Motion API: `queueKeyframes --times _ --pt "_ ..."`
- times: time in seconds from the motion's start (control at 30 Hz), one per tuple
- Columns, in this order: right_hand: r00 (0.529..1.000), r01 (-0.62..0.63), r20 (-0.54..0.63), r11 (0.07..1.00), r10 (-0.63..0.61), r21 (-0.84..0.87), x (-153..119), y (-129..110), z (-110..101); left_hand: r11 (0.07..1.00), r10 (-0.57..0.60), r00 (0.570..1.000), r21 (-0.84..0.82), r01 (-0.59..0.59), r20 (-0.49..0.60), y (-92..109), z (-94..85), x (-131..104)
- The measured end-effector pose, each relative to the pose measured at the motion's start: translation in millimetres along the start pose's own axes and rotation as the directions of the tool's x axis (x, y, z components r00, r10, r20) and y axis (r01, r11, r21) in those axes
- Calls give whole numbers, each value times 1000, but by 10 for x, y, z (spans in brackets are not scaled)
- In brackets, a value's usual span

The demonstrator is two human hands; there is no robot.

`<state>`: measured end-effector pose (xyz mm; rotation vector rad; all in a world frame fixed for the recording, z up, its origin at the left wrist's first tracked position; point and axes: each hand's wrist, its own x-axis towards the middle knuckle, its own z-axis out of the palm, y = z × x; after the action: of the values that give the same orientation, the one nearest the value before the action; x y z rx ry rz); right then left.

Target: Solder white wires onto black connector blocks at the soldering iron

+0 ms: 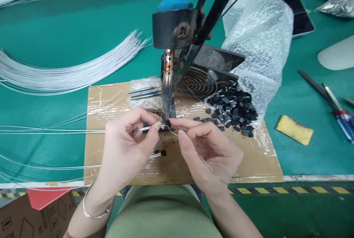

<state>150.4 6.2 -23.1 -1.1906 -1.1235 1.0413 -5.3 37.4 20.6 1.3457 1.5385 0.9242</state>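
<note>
Directly below the fixed soldering iron (166, 90), the left hand (129, 145) pinches a thin wire (69, 131) between closed fingers while the right hand (206, 149) grips a small black part (167, 123), so both ends meet steadily at the iron's tip.

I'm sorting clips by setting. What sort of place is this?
Probably an electronics assembly bench: a fixed soldering iron over a cardboard pad, a pile of small black components, and bundles of thin wires on a green mat.
</note>
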Motion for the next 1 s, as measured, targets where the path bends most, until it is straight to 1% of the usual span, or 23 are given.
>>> queueKeyframes --times 0.33,0.63,0.83,1.0 --pt "1000 27 -8 999 -27 20 8 3 6 999 23 1000 23 -22 -16 15 14 -6" --pt "999 35 -15 999 -35 5 3 -8 7 1000 28 1000 6 -28 -6 3 6 -2" --pt "999 41 -11 999 -41 29 2 12 5 999 42 999 22 -41 -7 1 1 -5" --pt "999 31 -16 1000 -31 1 11 11 4 999 35 999 29 -35 2 -10 5 5"
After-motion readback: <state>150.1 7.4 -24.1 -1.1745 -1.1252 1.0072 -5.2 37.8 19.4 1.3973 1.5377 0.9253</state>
